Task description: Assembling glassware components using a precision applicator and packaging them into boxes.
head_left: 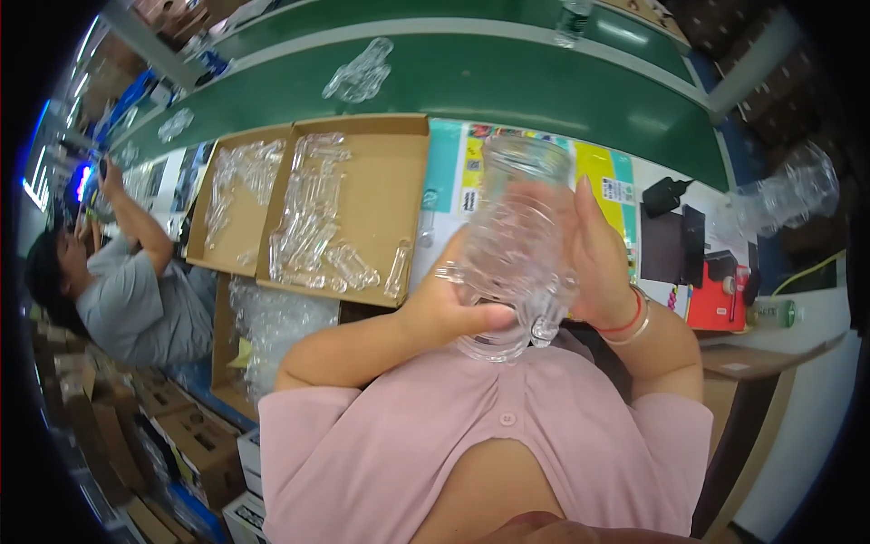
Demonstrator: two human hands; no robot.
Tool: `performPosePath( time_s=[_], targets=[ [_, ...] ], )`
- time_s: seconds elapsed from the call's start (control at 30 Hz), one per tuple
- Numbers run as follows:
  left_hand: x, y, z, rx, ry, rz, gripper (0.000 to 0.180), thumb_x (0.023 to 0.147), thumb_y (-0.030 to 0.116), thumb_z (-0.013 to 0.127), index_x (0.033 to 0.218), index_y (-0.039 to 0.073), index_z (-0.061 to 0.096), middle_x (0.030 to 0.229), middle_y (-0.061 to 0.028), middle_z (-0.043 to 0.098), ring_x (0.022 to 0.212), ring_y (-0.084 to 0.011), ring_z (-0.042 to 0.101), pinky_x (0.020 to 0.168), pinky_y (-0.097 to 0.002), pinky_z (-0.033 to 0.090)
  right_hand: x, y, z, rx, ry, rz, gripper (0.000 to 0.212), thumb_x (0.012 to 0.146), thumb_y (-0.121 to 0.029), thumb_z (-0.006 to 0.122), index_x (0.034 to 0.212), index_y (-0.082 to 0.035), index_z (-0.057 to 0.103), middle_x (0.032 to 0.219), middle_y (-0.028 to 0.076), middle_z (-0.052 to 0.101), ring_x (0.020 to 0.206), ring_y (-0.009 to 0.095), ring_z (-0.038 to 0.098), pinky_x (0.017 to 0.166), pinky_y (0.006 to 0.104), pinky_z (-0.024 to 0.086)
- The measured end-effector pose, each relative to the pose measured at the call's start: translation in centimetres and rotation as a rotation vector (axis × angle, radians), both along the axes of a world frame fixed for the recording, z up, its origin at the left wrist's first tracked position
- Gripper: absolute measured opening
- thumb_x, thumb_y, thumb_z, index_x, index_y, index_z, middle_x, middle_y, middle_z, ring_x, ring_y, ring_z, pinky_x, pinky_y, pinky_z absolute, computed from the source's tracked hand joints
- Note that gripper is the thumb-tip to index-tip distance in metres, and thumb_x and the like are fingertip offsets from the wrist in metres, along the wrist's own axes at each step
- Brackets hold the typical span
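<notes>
one clear vessel (518, 240) — held, between fingers (591, 207)

Your pink short-sleeved top (362, 453)
Round front button (507, 419); red band (627, 322) and pale bangle (641, 332) circle your right wrist (609, 304).

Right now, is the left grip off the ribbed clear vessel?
No: the left grip holds the ribbed clear vessel, thumb over its lower part.

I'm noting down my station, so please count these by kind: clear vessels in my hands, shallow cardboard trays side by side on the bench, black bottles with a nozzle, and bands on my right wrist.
Clear vessel: 1
Cardboard trays: 2
Black bottle: 1
Wristbands: 2
Total: 6
</notes>
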State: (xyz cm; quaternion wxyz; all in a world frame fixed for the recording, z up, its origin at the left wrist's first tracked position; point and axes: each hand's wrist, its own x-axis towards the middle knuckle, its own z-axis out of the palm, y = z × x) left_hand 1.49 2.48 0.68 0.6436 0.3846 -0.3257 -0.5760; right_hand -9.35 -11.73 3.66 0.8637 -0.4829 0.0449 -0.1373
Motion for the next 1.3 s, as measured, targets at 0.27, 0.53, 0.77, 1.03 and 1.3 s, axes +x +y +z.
performPosePath(
  time_s=[0.27, 0.53, 0.77, 1.03, 1.3],
  targets=[
    [0.0, 0.4, -0.1, -0.065, 0.009, 0.344, 0.104, 0.053, 0.039, 0.083, 0.131, 0.004, 0.023, 0.121, -0.0162, 0.043, 0.113, -0.0267, 0.045, 0.095, -0.0414, 0.039, -1.5, -1.3, -1.5, -0.987, -0.176, -0.416, 0.039, 0.092, -0.030, 0.036, 0.116, -0.001, 0.044, 0.118, 0.018, 0.049, 0.110, 0.025, 0.047, 0.099, 0.0466, 0.023],
    [-1.0, 0.7, -1.6, -0.102, -0.097, 0.466, 0.094, 0.064, 0.023, 0.078, 0.131, 0.002, 0.016, 0.126, -0.0171, 0.036, 0.116, -0.0260, 0.040, 0.096, -0.0383, 0.036, -2.0, 0.0, -5.5, -1.518, -0.575, -0.536, 0.060, 0.079, -0.036, 0.060, 0.124, -0.003, 0.037, 0.121, 0.022, 0.044, 0.109, 0.035, 0.043, 0.095, 0.0457, 0.030],
    [1.5, 2.1, -3.2, -0.180, -1.081, 0.533, 0.096, 0.071, 0.050, 0.065, 0.134, -0.003, 0.017, 0.132, -0.0201, 0.022, 0.121, -0.0293, 0.027, 0.101, -0.0410, 0.020, 0.3, 1.6, -10.2, -0.807, -0.055, -0.344, 0.094, 0.067, -0.042, 0.071, 0.133, 0.001, 0.020, 0.127, 0.016, 0.036, 0.119, 0.027, 0.036, 0.098, 0.0395, 0.030],
    [2.6, 4.1, -5.2, -0.028, 0.202, 0.282, 0.095, 0.061, 0.033, 0.079, 0.132, 0.001, 0.025, 0.125, -0.0170, 0.043, 0.116, -0.0275, 0.043, 0.099, -0.0415, 0.034, 0.5, 1.4, -8.4, -0.089, 0.097, 0.492, 0.081, 0.071, -0.039, 0.069, 0.128, 0.005, 0.032, 0.127, 0.011, 0.040, 0.118, 0.018, 0.039, 0.098, 0.0329, 0.032],
    [6.3, 7.6, -6.3, -0.175, 0.251, 0.644, 0.072, 0.075, 0.030, 0.066, 0.130, 0.004, 0.029, 0.128, -0.0153, 0.039, 0.112, -0.0301, 0.047, 0.096, -0.0471, 0.037, 10.2, -4.4, -13.5, -1.494, -0.059, -0.044, 0.032, 0.076, -0.008, 0.059, 0.107, -0.004, 0.052, 0.117, 0.012, 0.049, 0.109, 0.029, 0.045, 0.094, 0.0351, 0.036]
  ],
)
